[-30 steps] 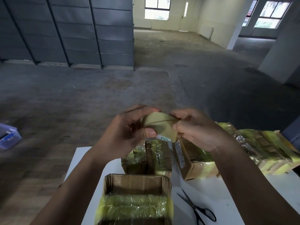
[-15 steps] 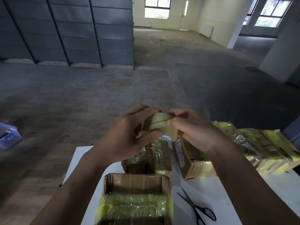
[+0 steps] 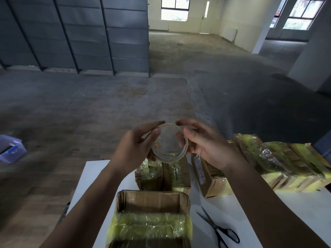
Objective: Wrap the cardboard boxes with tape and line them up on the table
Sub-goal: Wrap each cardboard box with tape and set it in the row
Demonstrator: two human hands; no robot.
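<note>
Cardboard box (image 3: 152, 217) at bottom centre has one tape band, top open: unfinished imo. Behind it on table (image 3: 295, 212), wrapped boxes (image 3: 286, 163) lined up at right. Mid-frame, left hand (image 3: 136, 149) & right hand (image 3: 206, 145) together grip tape roll (image 3: 169, 142); wrapping remains.

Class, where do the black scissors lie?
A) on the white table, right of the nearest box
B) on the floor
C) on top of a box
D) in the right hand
A: the scissors lie flat on the white table, just right of the nearest box.
</note>
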